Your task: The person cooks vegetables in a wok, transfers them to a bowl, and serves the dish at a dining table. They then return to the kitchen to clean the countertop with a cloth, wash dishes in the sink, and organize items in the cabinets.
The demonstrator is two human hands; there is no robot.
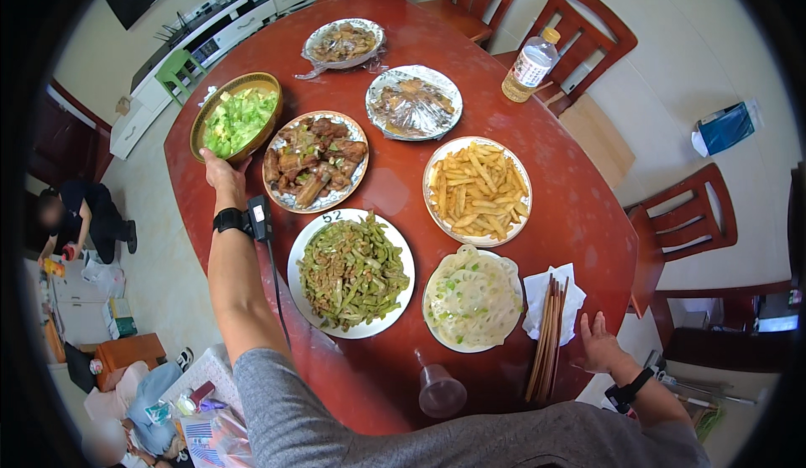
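My left hand (225, 175) grips the near rim of a brown bowl (272, 115) of chopped green vegetable at the table's left. Beside it lies an oval plate of browned meat pieces (318, 159). Nearer me are a plate of green beans with minced meat (352, 273) and a plate of sliced lotus root (472, 298). French fries (480, 191) fill another plate. My right hand (601, 345) rests with spread fingers at the table's right edge, holding nothing, beside wooden chopsticks (549, 342) lying partly on a white napkin (570, 295).
Two film-wrapped dishes (414, 103) (343, 43) and an oil bottle (532, 65) stand farther back on the red table (390, 33). A clear plastic cup (442, 392) lies near my body. Wooden chairs (582, 33) line the right. Two people are at the left.
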